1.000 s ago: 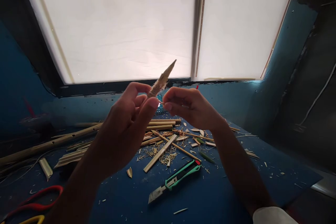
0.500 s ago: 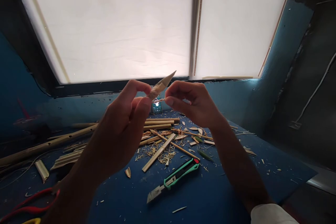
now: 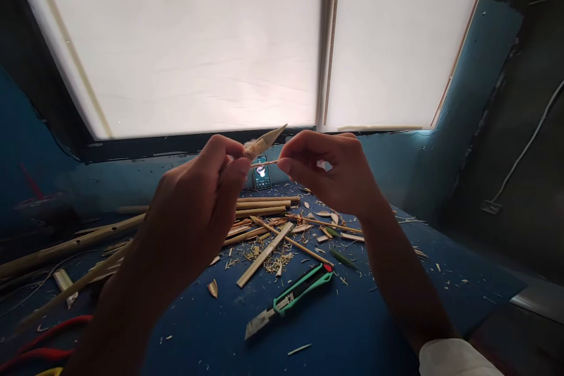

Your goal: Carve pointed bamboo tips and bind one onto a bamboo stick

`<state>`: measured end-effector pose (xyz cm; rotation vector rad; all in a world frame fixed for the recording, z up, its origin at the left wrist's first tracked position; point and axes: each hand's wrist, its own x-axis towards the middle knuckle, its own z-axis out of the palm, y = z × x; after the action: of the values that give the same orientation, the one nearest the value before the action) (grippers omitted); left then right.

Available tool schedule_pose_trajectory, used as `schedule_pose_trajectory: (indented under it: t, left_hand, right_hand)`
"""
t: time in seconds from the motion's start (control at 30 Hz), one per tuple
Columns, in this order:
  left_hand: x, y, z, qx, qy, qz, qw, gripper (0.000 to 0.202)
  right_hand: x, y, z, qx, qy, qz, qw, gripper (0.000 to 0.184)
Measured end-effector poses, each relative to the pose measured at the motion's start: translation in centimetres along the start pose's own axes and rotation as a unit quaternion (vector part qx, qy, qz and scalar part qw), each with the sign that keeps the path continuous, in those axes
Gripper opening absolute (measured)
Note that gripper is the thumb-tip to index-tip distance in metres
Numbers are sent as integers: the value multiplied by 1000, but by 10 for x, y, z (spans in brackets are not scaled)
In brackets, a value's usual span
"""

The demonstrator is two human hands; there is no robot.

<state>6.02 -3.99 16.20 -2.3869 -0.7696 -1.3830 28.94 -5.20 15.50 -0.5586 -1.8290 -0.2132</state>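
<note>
While shavings litter the blue mat (image 3: 352,329), the left hand (image 3: 198,211) pinches a sharpened bamboo sliver (image 3: 263,142) raised above it; the right hand (image 3: 335,173) grips a thin strip (image 3: 265,163) touching its frayed base. Binding or trimming seems underway, calling for steady, fine fingertip pulls. A utility knife (image 3: 293,299) lies near.

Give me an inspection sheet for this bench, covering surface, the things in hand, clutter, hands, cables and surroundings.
Surface: blue mat, strewn with shavings.
Things in hand: pointed bamboo piece, frayed with fibres near the grip, held up above the mat; a thin strand runs from it to the other hand.
Clutter: green utility knife with blade out, bamboo strips, long bamboo cane, red handles at the left edge, lit phone.
Hands: left hand grips the bamboo piece; right hand pinches the strand.
Cables: white cable on the right wall.
Surroundings: bright window, blue wall.
</note>
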Motion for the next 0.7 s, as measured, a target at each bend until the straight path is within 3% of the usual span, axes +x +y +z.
schedule_pose_trajectory:
  t: [0.07,0.2,0.47,0.6,0.7]
  left_hand:
    - [0,-1,0,23,6,23,999,14]
    - [-1,-6,-1,70,-31,61,995,20]
    - [-3,-16,1,151,-25,109,982,23]
    - [-5,-17,0,236,-14,153,959,18]
    - [-5,-18,-2,231,-5,174,957,18]
  right_hand:
    - [-1,-3,0,-59,27,-28,997,18]
    - [-3,-5,-1,-151,62,-81,983,19]
    - [-5,-1,-1,-223,47,-95,969,19]
    - [-4,-3,-2,-260,4,-87,962,26]
    - [-5,-9,-3,-266,-53,-73,960,23]
